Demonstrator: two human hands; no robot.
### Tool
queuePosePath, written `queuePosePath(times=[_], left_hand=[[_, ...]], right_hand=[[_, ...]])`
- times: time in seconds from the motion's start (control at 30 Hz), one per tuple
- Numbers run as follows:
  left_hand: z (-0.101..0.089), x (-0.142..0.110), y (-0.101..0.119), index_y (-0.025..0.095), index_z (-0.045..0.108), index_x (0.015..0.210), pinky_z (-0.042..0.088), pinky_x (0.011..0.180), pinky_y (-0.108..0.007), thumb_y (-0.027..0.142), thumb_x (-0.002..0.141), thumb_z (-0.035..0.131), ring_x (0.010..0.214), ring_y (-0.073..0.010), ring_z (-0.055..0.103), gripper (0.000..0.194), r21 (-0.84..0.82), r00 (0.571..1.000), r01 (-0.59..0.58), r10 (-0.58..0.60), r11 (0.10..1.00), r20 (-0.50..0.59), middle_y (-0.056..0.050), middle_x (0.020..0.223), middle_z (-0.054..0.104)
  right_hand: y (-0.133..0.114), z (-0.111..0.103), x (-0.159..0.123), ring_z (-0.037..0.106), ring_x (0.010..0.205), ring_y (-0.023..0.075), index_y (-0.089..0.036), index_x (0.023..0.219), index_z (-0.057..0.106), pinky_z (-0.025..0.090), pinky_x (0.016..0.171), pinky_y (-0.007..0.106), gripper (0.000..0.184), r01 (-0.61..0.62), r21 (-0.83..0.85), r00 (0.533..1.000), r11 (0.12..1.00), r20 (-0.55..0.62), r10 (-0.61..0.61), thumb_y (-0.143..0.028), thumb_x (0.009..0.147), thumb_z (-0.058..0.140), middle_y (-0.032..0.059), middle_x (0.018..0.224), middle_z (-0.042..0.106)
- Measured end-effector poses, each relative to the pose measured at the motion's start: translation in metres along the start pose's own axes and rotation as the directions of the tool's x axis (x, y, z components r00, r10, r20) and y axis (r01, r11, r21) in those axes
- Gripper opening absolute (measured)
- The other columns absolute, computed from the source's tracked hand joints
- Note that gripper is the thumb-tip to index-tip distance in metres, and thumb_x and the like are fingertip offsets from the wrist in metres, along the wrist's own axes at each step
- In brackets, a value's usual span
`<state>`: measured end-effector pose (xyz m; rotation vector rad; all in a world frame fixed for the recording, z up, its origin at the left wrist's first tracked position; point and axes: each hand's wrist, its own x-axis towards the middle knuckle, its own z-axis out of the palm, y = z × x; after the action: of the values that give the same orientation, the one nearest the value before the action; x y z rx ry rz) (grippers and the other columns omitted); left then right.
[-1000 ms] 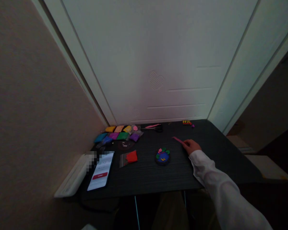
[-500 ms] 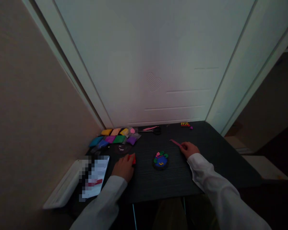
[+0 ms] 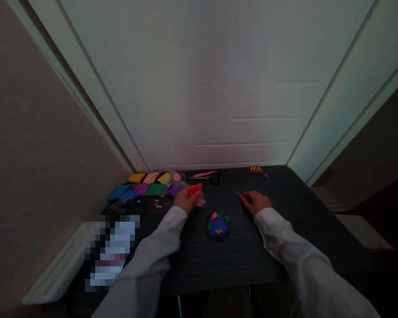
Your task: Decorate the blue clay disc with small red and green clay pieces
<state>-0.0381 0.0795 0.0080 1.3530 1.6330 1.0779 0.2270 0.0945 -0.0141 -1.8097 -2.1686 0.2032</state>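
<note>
My left hand [image 3: 185, 202] is closed on a clear packet of red modelling clay [image 3: 194, 190], held over the dark table [image 3: 199, 260]. Pinched in my right hand [image 3: 258, 204] is a slim pair of pink tweezers [image 3: 241, 195], its tips pointing left and away from me. On the table between my hands and nearer to me sits a small round clay pond [image 3: 219, 228]. It has a dark rim, a blue middle, green leaves, a pink flower and small yellow pieces. Neither hand touches it.
Several clay packets, among them a green one [image 3: 156, 190] and a purple one [image 3: 174, 191], lie at the back left. Black-handled scissors [image 3: 212, 178] rest near the wall. A red and yellow piece [image 3: 256, 169] is back right. A blurred-out tablet-like screen [image 3: 117, 251] stands left.
My left hand has lifted the red clay packet off the table and moved it forward and right. My right hand has shifted slightly left, still with the tweezers. The view has tilted a little.
</note>
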Motion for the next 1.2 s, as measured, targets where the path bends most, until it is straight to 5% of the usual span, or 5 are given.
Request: queuePosePath(times=[0.17, 0.43, 0.67, 0.83, 1.2], left_hand=[[0.021, 0.016, 0.000, 0.011, 0.052, 0.092, 0.047, 0.052, -0.023, 0.028, 0.080, 0.047, 0.055, -0.0073, 0.054, 0.021, -0.262, 0.997, 0.081, -0.080, 0.962, 0.016, 0.000, 0.073, 0.058], [0.019, 0.022, -0.014, 0.010, 0.056, 0.078, 0.029, 0.031, -0.017, 0.050, 0.072, 0.047, 0.034, -0.0048, 0.041, 0.041, -0.495, 0.993, 0.096, -0.116, 0.863, -0.010, 0.003, 0.047, 0.050], [0.031, 0.028, -0.010, 0.014, 0.057, 0.092, 0.045, 0.056, -0.023, 0.040, 0.063, 0.061, 0.061, -0.0110, 0.058, 0.039, -0.649, 0.999, 0.051, -0.051, 0.759, 0.018, -0.004, 0.077, 0.063], [0.042, 0.030, -0.006, 0.010, 0.061, 0.083, 0.044, 0.058, -0.026, 0.030, 0.055, 0.069, 0.055, -0.0114, 0.056, 0.035, -0.663, 0.998, 0.049, -0.007, 0.747, 0.065, -0.003, 0.066, 0.064], [0.045, 0.025, -0.003, 0.012, 0.064, 0.084, 0.041, 0.081, -0.034, 0.024, 0.054, 0.071, 0.075, -0.0175, 0.060, 0.033, -0.632, 0.989, 0.020, 0.078, 0.775, 0.128, -0.004, 0.077, 0.067]], right_hand=[[-0.002, 0.004, 0.014, 0.053, 0.076, 0.0166, -0.026, 0.093, 0.058, 0.031, 0.062, 0.027, 0.029, 0.037, -0.021, 0.999, 0.999, -0.033, -0.038, -0.043, 0.078, 0.041, 0.0029, 0.084, 0.059], [-0.003, 0.007, 0.022, 0.052, 0.078, 0.0174, -0.027, 0.100, 0.059, 0.034, 0.068, 0.028, 0.032, 0.104, 0.014, 0.989, 0.994, -0.110, -0.102, -0.041, 0.080, 0.039, 0.0055, 0.089, 0.057], [-0.029, -0.008, 0.019, 0.052, 0.085, 0.0176, -0.022, 0.094, 0.061, 0.034, 0.073, 0.030, 0.029, 0.195, 0.114, 0.959, 0.974, -0.232, -0.164, -0.036, 0.081, 0.040, 0.0055, 0.090, 0.059], [-0.053, -0.006, 0.023, 0.054, 0.085, 0.0166, -0.025, 0.088, 0.063, 0.036, 0.073, 0.030, 0.024, 0.276, 0.208, 0.947, 0.939, -0.223, -0.229, -0.039, 0.079, 0.045, 0.0017, 0.086, 0.063], [-0.050, 0.001, 0.023, 0.056, 0.078, 0.0153, -0.023, 0.078, 0.065, 0.035, 0.072, 0.030, 0.022, 0.304, 0.296, 0.946, 0.906, -0.207, -0.249, -0.036, 0.078, 0.047, 0.0016, 0.080, 0.065]])
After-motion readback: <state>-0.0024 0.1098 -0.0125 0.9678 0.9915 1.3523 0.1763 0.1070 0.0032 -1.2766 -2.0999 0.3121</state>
